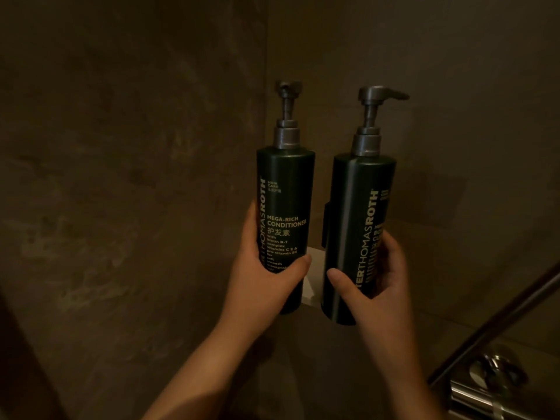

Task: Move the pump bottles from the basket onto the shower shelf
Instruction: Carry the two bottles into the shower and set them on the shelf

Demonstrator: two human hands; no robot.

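Two dim, mottled brown stone-look shower walls [127, 165] fill most of the view and meet in a vertical corner just behind the bottles. Broad bare wall lies open to the left and above; at the lower right the room is narrowed by a dark slanted metal rail [497, 322] and a shiny chrome shower valve [485, 386].

The left hand [266, 283] is wrapped around the lower body of a tall dark green cylindrical conditioner pump bottle [286, 204], thumb across the front under the pale lettering, fingers behind. It is held upright, its grey pump head facing the camera. The right hand [381, 277] grasps the lower part of a second dark green cylindrical pump bottle [360, 213], thumb on the front and fingers curled round the right side; this one leans slightly, its spout pointing right. The bottles stand side by side, near but apart, both raised in the air before the corner. What is inside them cannot be seen through the dark plastic.

Between their lower halves shows a small pale ledge surface [313, 277] at the corner.
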